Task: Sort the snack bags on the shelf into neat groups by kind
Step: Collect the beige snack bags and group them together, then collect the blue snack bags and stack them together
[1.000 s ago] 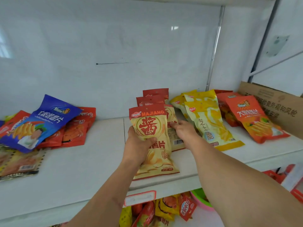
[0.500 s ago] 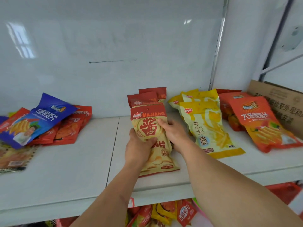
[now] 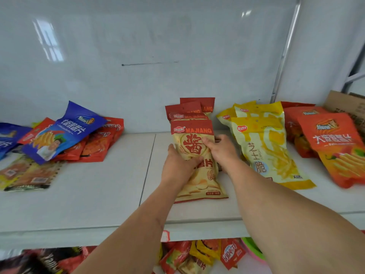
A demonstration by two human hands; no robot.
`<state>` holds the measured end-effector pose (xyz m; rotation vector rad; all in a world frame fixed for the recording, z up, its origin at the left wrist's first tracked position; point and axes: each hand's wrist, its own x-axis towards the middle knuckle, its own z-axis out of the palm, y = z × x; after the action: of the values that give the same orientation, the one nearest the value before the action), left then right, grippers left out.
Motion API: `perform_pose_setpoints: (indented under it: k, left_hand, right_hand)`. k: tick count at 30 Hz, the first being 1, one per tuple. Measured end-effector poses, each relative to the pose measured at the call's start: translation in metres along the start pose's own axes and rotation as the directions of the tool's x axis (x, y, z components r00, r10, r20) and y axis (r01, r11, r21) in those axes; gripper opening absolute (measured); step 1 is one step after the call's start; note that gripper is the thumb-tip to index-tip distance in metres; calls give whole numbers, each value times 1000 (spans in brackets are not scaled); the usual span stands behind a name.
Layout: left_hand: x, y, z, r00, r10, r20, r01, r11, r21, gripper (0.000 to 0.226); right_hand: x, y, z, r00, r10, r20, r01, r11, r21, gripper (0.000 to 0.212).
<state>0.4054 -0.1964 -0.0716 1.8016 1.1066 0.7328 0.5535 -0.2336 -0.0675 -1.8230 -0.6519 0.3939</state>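
A beige and red MAJIANG bag (image 3: 199, 175) lies on top of a pile of the same bags (image 3: 189, 110) at the middle of the white shelf (image 3: 102, 194). My left hand (image 3: 177, 167) grips its left side, thumb across the front. My right hand (image 3: 221, 151) holds the bag's right edge, fingers over the front. Yellow bags (image 3: 268, 147) lie in a pile just to the right, orange bags (image 3: 331, 147) further right. On the left lies a mixed heap with a blue bag (image 3: 65, 133) over red bags (image 3: 98, 143).
A brown cardboard box (image 3: 347, 103) stands at the far right behind the orange bags. A flat yellowish packet (image 3: 27, 177) lies at the left front. More snack bags (image 3: 201, 256) fill the shelf below. A bare stretch of shelf separates the left heap from the MAJIANG pile.
My right hand has moved from the bags behind onto the right edge of the top MAJIANG bag. The bag now sits squarer on its pile. My left hand keeps its hold.
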Motion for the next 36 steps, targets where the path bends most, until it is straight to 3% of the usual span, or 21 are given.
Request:
perform_pose_setpoints:
  k: [4,7,10,13,16,21,27,32,36]
  left_hand:
    - [1,-5,-29,1000,-25,0,25,1000,5,101]
    - [2,-15,-64,999,11,-32,-6,990,142,90]
    - [0,-29,-109,989,129,-71,-89,906,414,65]
    - [-2,-47,-158,961,268,-65,-168,756,633,48]
    - [-1,-68,-206,946,321,-47,-175,627,759,41]
    - [6,-110,-273,941,333,-56,-139,532,835,36]
    - [30,-144,-324,951,289,-107,-76,557,827,33]
    - [58,-150,-355,948,260,-185,-19,624,781,39]
    - [85,-151,-376,941,236,-241,40,631,774,37]
  right_hand:
    - [-13,-19,9,982,-108,-154,63,961,-270,76]
    - [-32,-36,25,929,-317,-191,172,826,-536,64]
    - [-53,-52,59,876,-478,-67,311,664,-680,44]
    - [-76,-68,104,854,-512,91,410,554,-724,36]
    - [-100,-82,153,856,-469,219,475,545,-691,38]
    - [-131,-107,235,882,-395,257,462,617,-637,37]
    - [-139,-140,307,913,-340,227,408,794,-451,26]
    - [-115,-160,360,967,-162,197,179,981,-74,34]
    - [-93,-169,392,980,1,199,-15,997,72,38]
